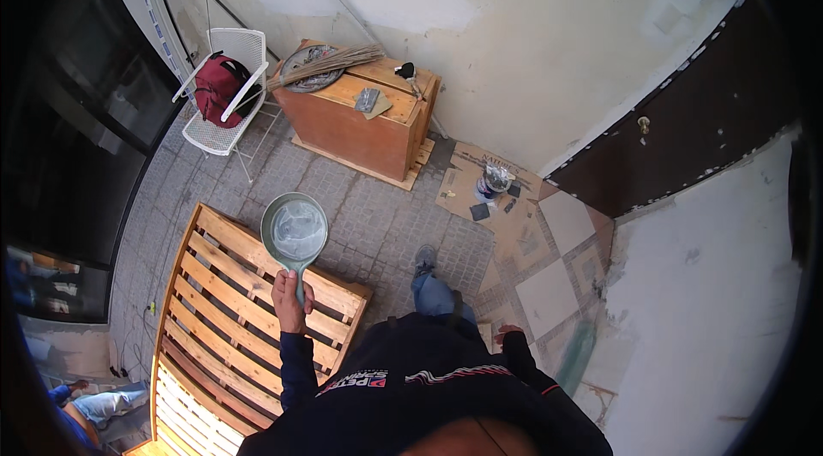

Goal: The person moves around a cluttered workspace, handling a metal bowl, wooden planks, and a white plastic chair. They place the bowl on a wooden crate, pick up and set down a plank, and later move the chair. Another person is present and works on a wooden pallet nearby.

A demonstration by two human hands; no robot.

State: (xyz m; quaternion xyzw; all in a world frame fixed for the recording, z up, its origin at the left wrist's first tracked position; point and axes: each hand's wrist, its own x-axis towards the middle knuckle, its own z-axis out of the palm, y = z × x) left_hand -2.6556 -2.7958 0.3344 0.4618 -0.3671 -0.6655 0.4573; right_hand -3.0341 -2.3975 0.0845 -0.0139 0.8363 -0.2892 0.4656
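Note:
My left hand [290, 299] grips the handle of a green round pan [295, 230], held flat above a wooden pallet [225, 310]; the pan's inside looks pale and wet. My right hand [507, 334] hangs low at my side beside the tiled wall edge, mostly hidden by my dark sleeve, so what it holds is not clear. A blurred green streak [576, 355] shows just below and right of it. One leg in jeans and a shoe [424, 260] steps forward on the paving.
A wooden crate [364, 113] with a broom and round tray stands by the far wall. A white wire chair [225, 87] holds a red bag. A bucket on cardboard [493, 182] sits near a dark door [686, 139]. Another person [94, 405] crouches lower left.

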